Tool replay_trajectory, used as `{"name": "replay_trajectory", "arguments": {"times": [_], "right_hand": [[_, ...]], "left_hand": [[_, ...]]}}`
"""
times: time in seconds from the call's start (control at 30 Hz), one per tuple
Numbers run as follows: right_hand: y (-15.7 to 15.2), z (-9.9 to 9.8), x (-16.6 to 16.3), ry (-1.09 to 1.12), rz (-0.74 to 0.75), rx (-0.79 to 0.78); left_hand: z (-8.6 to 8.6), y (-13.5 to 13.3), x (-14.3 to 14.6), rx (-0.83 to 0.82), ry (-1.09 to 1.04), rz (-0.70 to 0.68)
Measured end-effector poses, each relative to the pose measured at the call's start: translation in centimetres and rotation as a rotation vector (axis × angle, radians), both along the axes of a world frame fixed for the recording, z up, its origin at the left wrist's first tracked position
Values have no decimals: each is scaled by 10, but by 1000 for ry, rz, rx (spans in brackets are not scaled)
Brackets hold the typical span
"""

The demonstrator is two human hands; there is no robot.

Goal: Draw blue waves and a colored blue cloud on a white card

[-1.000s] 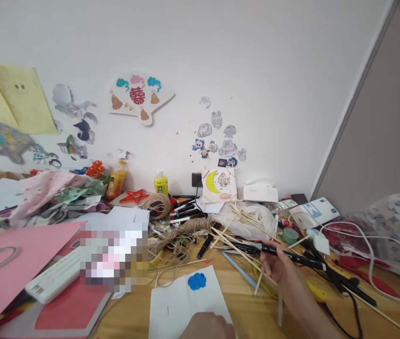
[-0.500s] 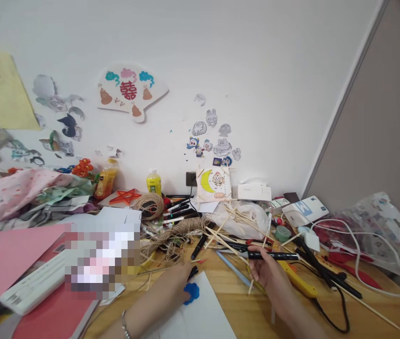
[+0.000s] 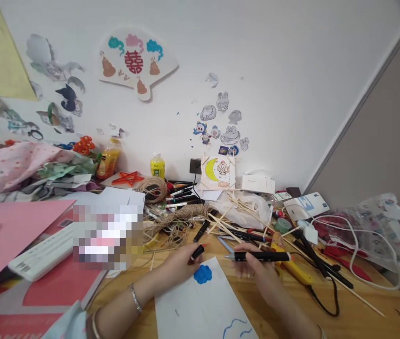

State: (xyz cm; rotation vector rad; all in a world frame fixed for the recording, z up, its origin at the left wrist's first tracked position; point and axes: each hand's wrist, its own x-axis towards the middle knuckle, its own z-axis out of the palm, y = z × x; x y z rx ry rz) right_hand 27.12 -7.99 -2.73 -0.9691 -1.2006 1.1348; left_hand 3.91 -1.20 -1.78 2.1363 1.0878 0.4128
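White paper (image 3: 200,301) lies on the wooden table in front of me. It bears a filled-in blue cloud (image 3: 203,274) near its top and a blue wavy outline (image 3: 237,328) lower right. My left hand (image 3: 180,264) is closed around a small black marker cap (image 3: 197,252), just above the cloud at the paper's top edge. To the right of the sheet, my right hand (image 3: 256,270) grips a black marker (image 3: 267,256) lying nearly level, its uncapped grey end pointing left toward the cap. A gap separates marker and cap.
Thin wooden sticks (image 3: 223,226), a twine bundle (image 3: 189,213) and a yellow glue gun (image 3: 297,272) lie beyond my hands. Red and pink sheets (image 3: 55,296) cover the left side. A white cable (image 3: 353,245) loops at right. A yellow-capped bottle (image 3: 108,160) stands by the wall.
My view has tilted downward, bringing more of the paper and its wavy outline into sight. The cloud, partly behind my left hand before, is now uncovered. Both hands keep their hold.
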Motion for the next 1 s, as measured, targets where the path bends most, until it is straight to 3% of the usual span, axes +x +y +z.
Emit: {"name": "replay_trajectory", "arguments": {"times": [0.13,0.33,0.57,1.0], "right_hand": [[1,5,-26,-154,155,-6],[4,5,-56,-396,49,-2],[0,-12,-59,-451,49,-25],[-1,-12,-57,-587,66,56]], "left_hand": [[3,-1,-2,4,-34,-58],[7,-2,-6,32,-36,-144],[3,-2,-6,44,-1,-179],[5,-5,-6,67,20,-219]]}}
